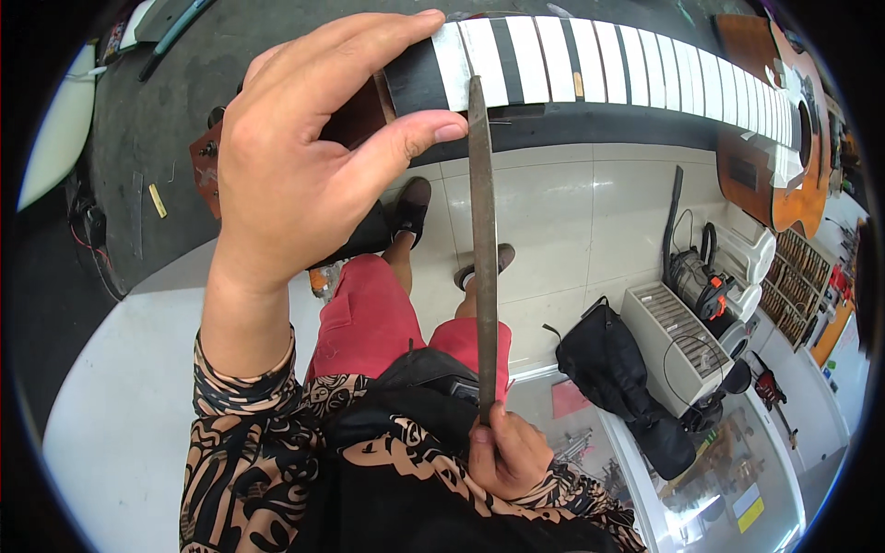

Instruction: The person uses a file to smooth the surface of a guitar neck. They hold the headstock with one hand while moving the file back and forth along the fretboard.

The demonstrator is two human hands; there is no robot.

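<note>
An acoustic guitar (751, 184) lies across the far edge of the view, its headstock to the left and its orange-brown body to the right. White tape strips (535, 60) cover the fretboard between the frets. My left hand (295, 138) spans the neck near the headstock, with fingertips at the far edge and the thumb at the near edge. Close to my waist, my right hand (512, 452) grips the lower end of a long grey metal file (484, 249). The file's tip rests over the taped fretboard, just right of my left thumb.
Below the guitar runs the dark workbench edge (599, 126). A small yellow piece (157, 201) and a thin clear strip lie on the bench at left. To the right are a black bag (604, 355), a beige slotted box (673, 341), a vacuum-like machine (701, 281) and a glass case (728, 479).
</note>
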